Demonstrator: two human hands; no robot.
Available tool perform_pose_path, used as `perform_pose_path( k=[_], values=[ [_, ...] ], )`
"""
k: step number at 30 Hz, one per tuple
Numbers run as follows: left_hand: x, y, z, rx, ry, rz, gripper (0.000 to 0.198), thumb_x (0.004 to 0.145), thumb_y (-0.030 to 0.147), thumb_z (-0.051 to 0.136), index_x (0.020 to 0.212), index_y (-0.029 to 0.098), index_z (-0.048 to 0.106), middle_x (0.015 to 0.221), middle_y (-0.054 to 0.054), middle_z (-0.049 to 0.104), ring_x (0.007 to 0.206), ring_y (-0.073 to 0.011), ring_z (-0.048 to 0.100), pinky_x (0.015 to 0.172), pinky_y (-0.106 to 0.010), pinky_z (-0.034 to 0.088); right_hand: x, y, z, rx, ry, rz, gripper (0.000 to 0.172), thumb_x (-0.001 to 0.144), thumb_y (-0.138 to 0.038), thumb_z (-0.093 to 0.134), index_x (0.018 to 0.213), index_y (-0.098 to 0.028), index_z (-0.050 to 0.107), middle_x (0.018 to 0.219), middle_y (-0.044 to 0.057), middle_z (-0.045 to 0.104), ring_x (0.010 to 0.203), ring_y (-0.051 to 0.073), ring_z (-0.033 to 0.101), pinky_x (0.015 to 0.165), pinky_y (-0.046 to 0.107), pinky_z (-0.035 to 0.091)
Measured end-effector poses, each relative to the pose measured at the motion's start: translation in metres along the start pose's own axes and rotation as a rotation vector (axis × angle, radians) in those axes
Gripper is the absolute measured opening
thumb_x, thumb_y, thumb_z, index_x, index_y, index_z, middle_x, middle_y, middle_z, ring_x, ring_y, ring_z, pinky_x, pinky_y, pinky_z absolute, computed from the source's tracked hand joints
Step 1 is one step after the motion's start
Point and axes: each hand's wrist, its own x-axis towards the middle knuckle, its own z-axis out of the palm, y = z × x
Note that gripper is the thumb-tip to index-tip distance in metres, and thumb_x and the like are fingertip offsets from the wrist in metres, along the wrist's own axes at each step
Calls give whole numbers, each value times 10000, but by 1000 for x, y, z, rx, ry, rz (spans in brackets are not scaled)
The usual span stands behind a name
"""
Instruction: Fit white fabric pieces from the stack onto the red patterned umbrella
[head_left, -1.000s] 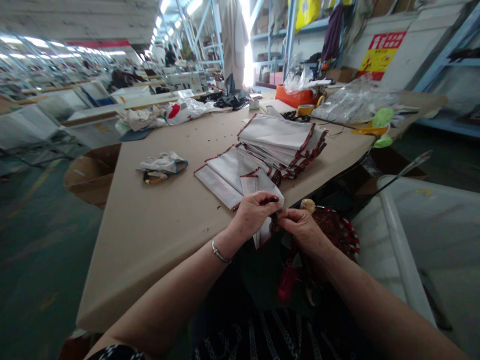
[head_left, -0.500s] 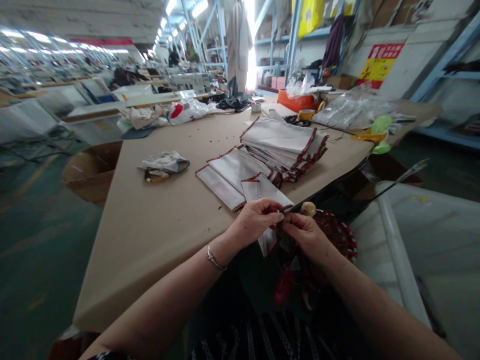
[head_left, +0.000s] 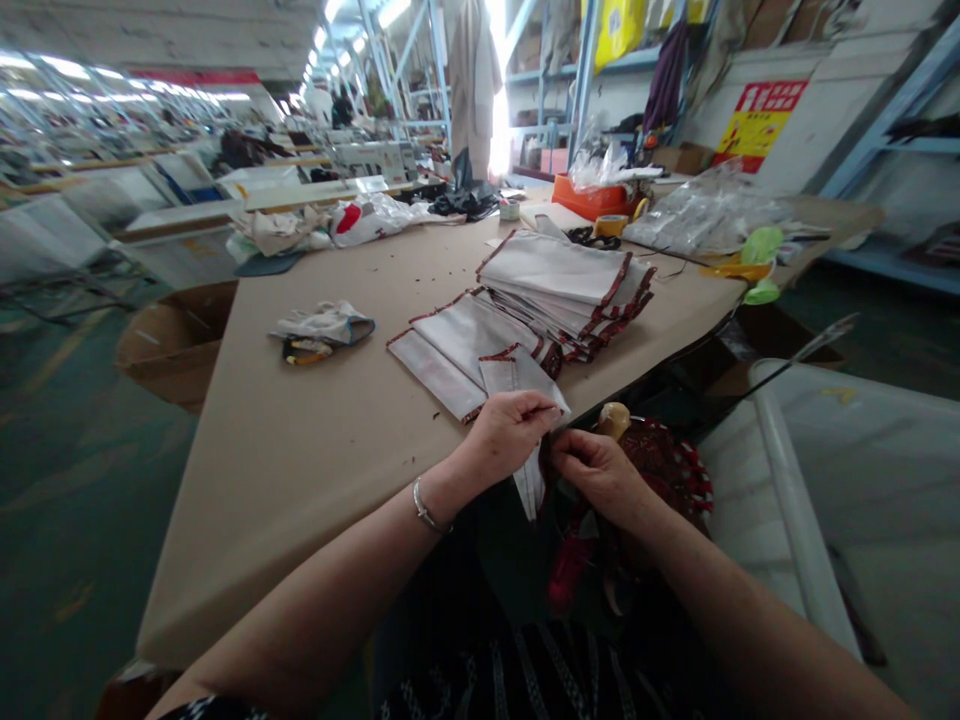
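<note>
A white fabric piece with dark red patterned edging [head_left: 529,378] hangs over the table's front edge, its lower end pointing down. My left hand [head_left: 510,430] is closed on its upper part, thumb and fingers pinched. Just right of it, my right hand [head_left: 596,468] has its fingers pinched at the dark trim; anything small between them is hidden. Behind my hands lie more folded white pieces [head_left: 455,335], and beyond those a fanned stack of white pieces with red edging [head_left: 559,268].
White gloves [head_left: 322,325] lie on the brown-covered table [head_left: 300,450]. A cardboard box [head_left: 176,340] stands at its left, a white bin [head_left: 862,480] at the right. Plastic bags [head_left: 712,215] and an orange container [head_left: 592,196] sit at the back.
My hands have moved slightly apart, the right one down and a little left. The view has shifted slightly.
</note>
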Motion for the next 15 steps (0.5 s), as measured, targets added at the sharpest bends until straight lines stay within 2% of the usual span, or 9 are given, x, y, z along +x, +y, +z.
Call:
perform_pose_path(
  k=[5, 11, 13, 15],
  values=[
    [0, -4, -1, -122, -45, -76, 254, 817, 303, 538, 633, 145, 615, 545, 23, 511, 531, -91, 452, 498, -201, 383, 0, 5, 1, -23, -6, -1, 126, 763, -251, 525, 661, -178, 540, 601, -37, 484, 568, 92, 409, 548, 220, 354],
    [2, -6, -2, -84, -71, -87, 147, 722, 154, 508, 715, 156, 655, 568, 34, 559, 537, -93, 480, 525, -204, 392, -2, 2, -2, -25, -14, 0, 140, 769, -267, 518, 659, -180, 523, 589, -43, 448, 552, 88, 384, 518, 220, 331],
    [3, -2, -3, -31, -53, -65, 135, 680, 119, 502, 682, 166, 629, 572, 36, 565, 547, -98, 492, 530, -206, 387, -3, -3, 0, -33, 34, -17, 125, 785, -285, 526, 706, -188, 525, 624, -40, 477, 580, 97, 430, 545, 223, 363],
    [4, 7, -2, 85, 3, 0, 108, 659, 96, 512, 626, 178, 575, 568, 38, 550, 558, -98, 488, 535, -209, 367, -3, -8, 4, -71, 135, -37, 120, 779, -309, 568, 791, -201, 518, 686, -36, 520, 620, 109, 485, 581, 232, 398]
  ],
)
